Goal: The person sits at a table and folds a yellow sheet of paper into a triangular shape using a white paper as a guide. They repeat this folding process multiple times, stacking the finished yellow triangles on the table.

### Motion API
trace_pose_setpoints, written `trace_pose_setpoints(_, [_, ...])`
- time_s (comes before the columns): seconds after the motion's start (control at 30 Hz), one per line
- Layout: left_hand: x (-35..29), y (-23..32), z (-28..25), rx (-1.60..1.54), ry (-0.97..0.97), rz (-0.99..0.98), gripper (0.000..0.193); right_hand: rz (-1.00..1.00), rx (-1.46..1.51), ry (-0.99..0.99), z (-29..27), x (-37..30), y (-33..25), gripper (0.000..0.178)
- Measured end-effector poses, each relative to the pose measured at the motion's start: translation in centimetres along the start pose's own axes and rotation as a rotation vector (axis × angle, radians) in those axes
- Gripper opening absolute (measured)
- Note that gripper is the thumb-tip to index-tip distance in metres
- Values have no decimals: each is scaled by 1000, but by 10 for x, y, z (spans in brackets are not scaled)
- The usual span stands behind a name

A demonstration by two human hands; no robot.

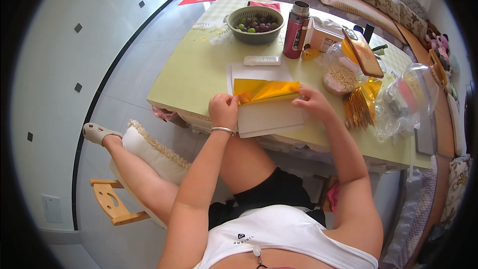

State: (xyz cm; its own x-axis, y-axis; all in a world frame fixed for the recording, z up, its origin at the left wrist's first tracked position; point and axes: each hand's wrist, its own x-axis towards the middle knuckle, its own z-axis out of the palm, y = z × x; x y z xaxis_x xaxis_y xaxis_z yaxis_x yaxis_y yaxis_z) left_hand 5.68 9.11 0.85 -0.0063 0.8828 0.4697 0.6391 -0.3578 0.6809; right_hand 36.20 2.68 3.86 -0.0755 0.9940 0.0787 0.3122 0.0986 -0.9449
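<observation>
A shiny gold foil sheet (266, 91), long and narrow, stretches between my two hands above white paper sheets (269, 122) at the table's near edge. My left hand (223, 111) pinches its left end between thumb and fingers. At the other end my right hand (314, 101) has its fingers and thumb around the foil's right corner. Just beyond the foil lies a white tube-shaped item (262, 61). To the right of my right hand sits a stack of folded gold foil pieces (362, 104).
Farther back stand a green colander (256, 36) of grapes and a red thermos (297, 32). On the right are a clear jar of grain-like pieces (340, 77), a phone (363, 54) propped over it, and a clear plastic bag (406, 102). A wooden chair (117, 201) stands at lower left.
</observation>
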Motion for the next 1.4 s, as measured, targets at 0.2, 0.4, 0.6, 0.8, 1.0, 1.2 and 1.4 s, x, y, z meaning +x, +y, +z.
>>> trace_pose_setpoints(0.2, [-1, 6, 2, 65, -18, -49, 24, -151, -276, 255, 24, 14, 14, 24])
trace_pose_setpoints(0.4, [0, 7, 5, 152, 50, -3, 23, -100, -585, 367, 31, 12, -3, 25])
trace_pose_setpoints(0.6, [-2, 4, 5, 156, 47, 17, 25, -155, -578, 393, 29, 17, 11, 26])
trace_pose_setpoints(0.8, [-1, 3, 1, 107, -21, -24, 27, -126, -554, 402, 31, 13, 10, 28])
trace_pose_setpoints(1.0, [-3, 4, 6, 178, 49, 42, 31, -73, -720, 413, 34, 14, 5, 31])
trace_pose_setpoints(1.2, [-4, 4, 4, 164, 45, 65, 31, -72, -782, 444, 36, 12, -1, 34])
trace_pose_setpoints(1.4, [-7, 7, -3, 76, 0, 49, 32, -32, -687, 448, 32, 10, 1, 34])
